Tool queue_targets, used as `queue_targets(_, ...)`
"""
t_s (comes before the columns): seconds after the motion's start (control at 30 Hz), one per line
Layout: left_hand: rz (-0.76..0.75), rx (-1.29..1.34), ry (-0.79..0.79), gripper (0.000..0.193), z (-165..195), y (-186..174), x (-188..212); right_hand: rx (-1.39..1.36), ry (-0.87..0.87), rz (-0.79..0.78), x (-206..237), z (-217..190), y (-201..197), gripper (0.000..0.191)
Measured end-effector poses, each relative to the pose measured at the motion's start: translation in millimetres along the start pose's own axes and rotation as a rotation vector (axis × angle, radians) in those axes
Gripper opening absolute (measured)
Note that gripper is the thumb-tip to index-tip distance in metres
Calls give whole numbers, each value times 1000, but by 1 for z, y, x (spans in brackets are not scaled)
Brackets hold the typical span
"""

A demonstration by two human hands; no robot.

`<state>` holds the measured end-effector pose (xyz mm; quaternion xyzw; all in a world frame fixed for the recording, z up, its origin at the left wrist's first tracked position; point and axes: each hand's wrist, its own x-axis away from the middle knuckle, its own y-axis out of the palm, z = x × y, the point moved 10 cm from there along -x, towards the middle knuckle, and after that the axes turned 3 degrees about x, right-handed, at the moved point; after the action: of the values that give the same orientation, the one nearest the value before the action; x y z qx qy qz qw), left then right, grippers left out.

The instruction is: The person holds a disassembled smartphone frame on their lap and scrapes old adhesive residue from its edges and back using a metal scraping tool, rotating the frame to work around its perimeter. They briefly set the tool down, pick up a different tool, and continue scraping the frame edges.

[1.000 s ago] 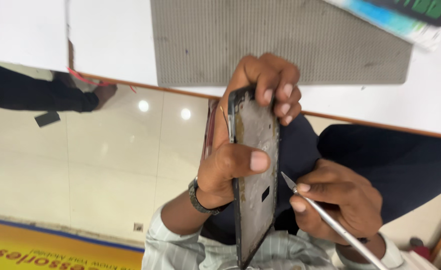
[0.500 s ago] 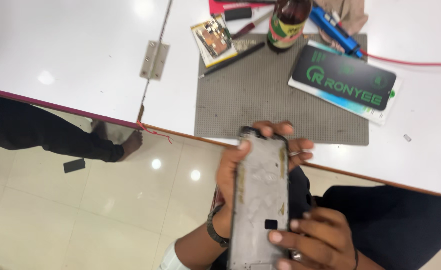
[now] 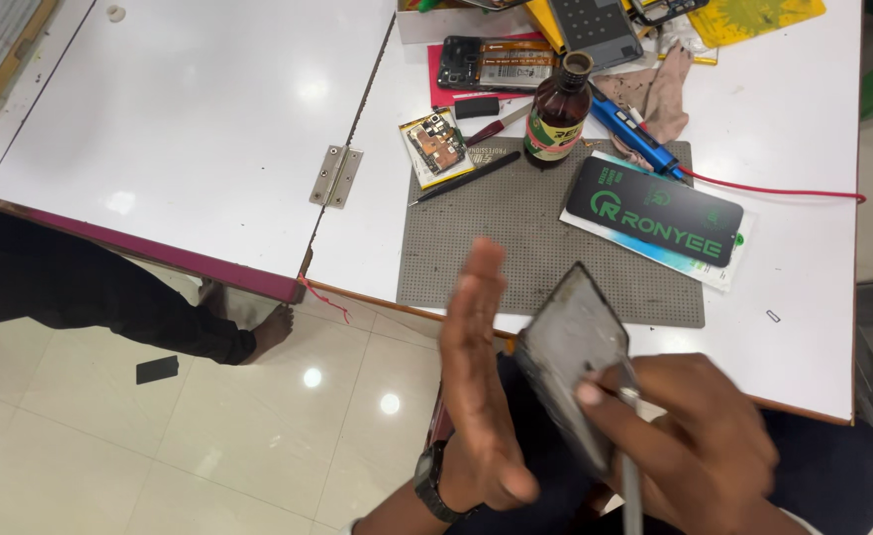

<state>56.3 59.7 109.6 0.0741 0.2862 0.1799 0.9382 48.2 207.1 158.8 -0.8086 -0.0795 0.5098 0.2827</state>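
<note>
Since the earlier frame, left hand (image 3: 481, 396) let go, fingers spread; right hand (image 3: 699, 446) clamped the phone panel (image 3: 570, 362) and tool (image 3: 630, 466). Thin, stiff, likely fragile; best held by edges.

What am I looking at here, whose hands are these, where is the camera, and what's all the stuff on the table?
The picture comes from a camera worn on a person's head, looking down at their own two bare hands. The right hand grips a flat grey phone panel together with a thin metal tool. The left hand, wearing a wristwatch, is open beside the panel, apparently not gripping it. Ahead is a white table with a grey work mat. On and around the mat lie a brown bottle, a small circuit board, a black flat package and a blue tool. Someone else's leg shows at the left.
</note>
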Motion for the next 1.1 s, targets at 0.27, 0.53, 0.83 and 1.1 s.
queue_targets(0.27,-114,209,-210,122,-37,13,10,-31,57,-57,8,-2,31,41)
queue_targets(0.53,-92,750,-578,113,-59,28,19,-171,33,-206,-7,-14,36,42)
queue_targets(0.83,-125,1154,-670,108,-79,35,36,-242,13,-370,8,-13,48,43)
queue_targets(1.1,-137,1103,-827,106,-89,37,52,1,106,-335,-18,14,27,26)
